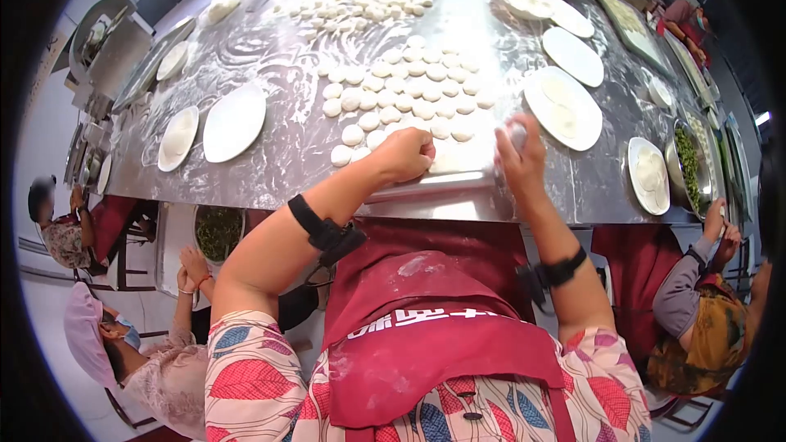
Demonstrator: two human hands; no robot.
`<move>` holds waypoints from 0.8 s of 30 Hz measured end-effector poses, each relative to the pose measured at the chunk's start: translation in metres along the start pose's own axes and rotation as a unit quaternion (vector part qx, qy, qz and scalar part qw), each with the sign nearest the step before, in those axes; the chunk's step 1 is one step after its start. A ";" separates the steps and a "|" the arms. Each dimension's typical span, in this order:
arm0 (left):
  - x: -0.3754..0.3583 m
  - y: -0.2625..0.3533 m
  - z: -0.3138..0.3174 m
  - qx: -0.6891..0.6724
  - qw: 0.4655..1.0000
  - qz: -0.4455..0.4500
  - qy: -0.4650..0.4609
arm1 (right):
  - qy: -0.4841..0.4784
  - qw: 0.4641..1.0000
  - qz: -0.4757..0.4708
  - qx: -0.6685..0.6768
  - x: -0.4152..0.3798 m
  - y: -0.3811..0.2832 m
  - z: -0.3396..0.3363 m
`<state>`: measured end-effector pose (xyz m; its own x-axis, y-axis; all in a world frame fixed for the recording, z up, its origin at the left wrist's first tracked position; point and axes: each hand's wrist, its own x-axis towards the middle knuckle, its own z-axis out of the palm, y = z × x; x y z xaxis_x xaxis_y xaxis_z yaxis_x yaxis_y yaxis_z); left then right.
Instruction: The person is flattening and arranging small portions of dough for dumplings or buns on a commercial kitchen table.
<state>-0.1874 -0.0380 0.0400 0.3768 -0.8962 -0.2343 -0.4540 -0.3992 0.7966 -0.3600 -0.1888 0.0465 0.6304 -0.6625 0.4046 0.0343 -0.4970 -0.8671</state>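
Observation:
My left hand (407, 154) is closed, its curled fingers resting at the near edge of a floured patch on the metal table. What its fingertips hold, if anything, is hidden. To its right, my right hand (524, 155) is raised a little, blurred, with its fingers curled around a pale thing that I cannot make out. Just beyond my hands lie several flattened round dough pieces (400, 101) in close rows. Nearest to my left hand are a few more dough rounds (353, 135).
Farther back on the floured metal table (286, 135) lies a heap of small dough lumps (360, 10). White plates (235, 123) stand left, others (565, 110) right. A bowl of chopped greens (692, 168) is at right. Co-workers sit at left (131, 344) and right (704, 303).

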 end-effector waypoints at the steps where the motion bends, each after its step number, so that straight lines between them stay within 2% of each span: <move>1: 0.000 0.009 0.000 0.055 0.998 0.019 0.031 | 0.004 1.000 -0.022 -0.017 0.017 0.005 0.009; 2: 0.001 0.015 0.000 0.110 0.991 0.039 0.064 | 0.003 0.998 -0.048 -0.028 0.032 0.013 0.018; 3: 0.006 0.016 0.005 0.116 0.984 0.069 0.116 | -0.012 0.999 -0.034 -0.014 0.038 0.009 0.020; 6: 0.020 0.010 0.005 0.083 0.993 0.075 0.027 | -0.019 1.000 -0.012 -0.008 0.026 0.003 0.011; 7: 0.019 0.008 0.006 0.118 0.988 0.091 0.045 | -0.017 1.000 -0.008 -0.015 0.013 0.002 0.003; 10: 0.007 -0.003 0.004 -0.031 0.999 -0.009 0.004 | -0.005 0.999 -0.012 0.039 -0.031 -0.003 -0.015; 11: 0.002 -0.006 0.004 -0.070 0.997 -0.026 -0.014 | -0.006 1.000 -0.015 0.019 -0.026 -0.003 -0.013; 14: -0.009 0.009 0.001 0.066 0.996 0.048 0.028 | 0.017 0.999 -0.016 -0.029 0.008 0.003 0.006; 15: -0.005 0.011 0.002 0.115 0.990 0.046 0.070 | 0.021 0.997 -0.051 -0.049 0.029 0.014 0.017; 16: 0.003 0.010 0.004 0.106 0.991 0.046 0.066 | 0.025 0.993 -0.087 -0.071 0.041 0.017 0.025; 18: 0.018 0.010 0.003 0.083 0.993 0.046 0.065 | 0.008 0.997 -0.055 -0.050 0.041 0.010 0.023; 19: 0.021 0.008 0.001 0.061 0.995 0.066 0.032 | -0.004 0.998 -0.037 -0.043 0.038 0.006 0.021; 22: 0.019 0.001 0.001 0.113 0.991 0.069 0.018 | 0.009 1.000 0.003 -0.028 -0.011 0.003 -0.006; 24: 0.006 0.008 -0.004 0.062 0.997 0.041 0.013 | 0.016 0.999 -0.033 0.039 -0.037 -0.004 -0.012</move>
<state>-0.1857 -0.0458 0.0472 0.3538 -0.9224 -0.1548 -0.5799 -0.3462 0.7375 -0.3924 -0.1694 0.0384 0.5990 -0.6481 0.4702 0.1359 -0.4965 -0.8574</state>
